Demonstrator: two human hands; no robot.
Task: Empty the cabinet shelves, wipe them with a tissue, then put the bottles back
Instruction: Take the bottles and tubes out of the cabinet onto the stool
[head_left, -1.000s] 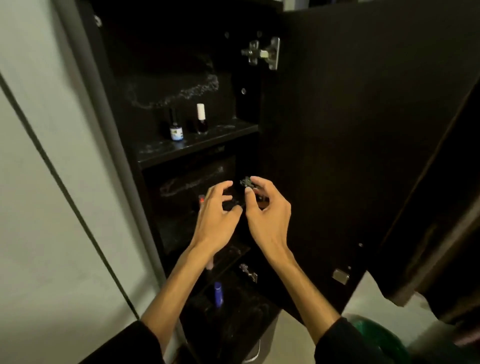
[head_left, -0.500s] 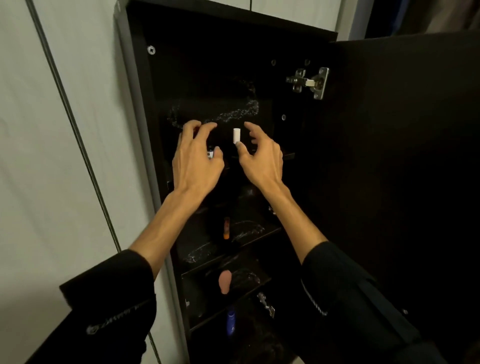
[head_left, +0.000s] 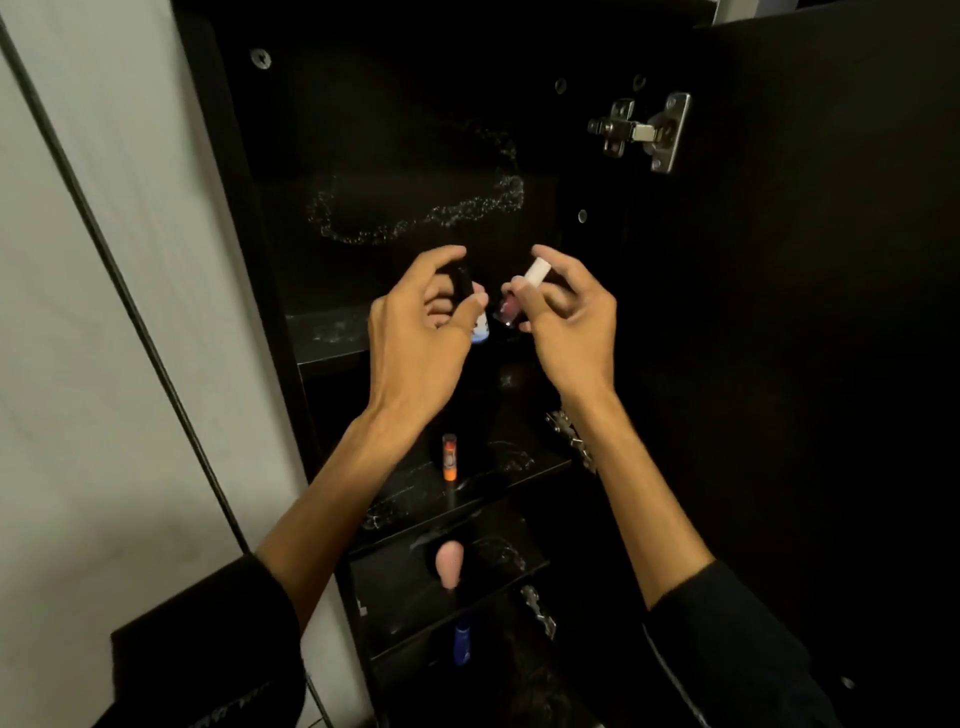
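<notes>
1. At the centre of the frame the left hand (head_left: 421, 332) grips a small dark-capped bottle (head_left: 475, 312), and the right hand (head_left: 566, 322) pinches a white-capped pinkish bottle (head_left: 519, 296), both lifted just above the top shelf (head_left: 332, 332)
2. Lower in the frame, an orange tube (head_left: 450, 457), a pink item (head_left: 449, 561) and a blue bottle (head_left: 461, 644) stand on lower shelves
3. Emptying looks under way; next, carry these two clear of the cabinet without knocking them together
</notes>
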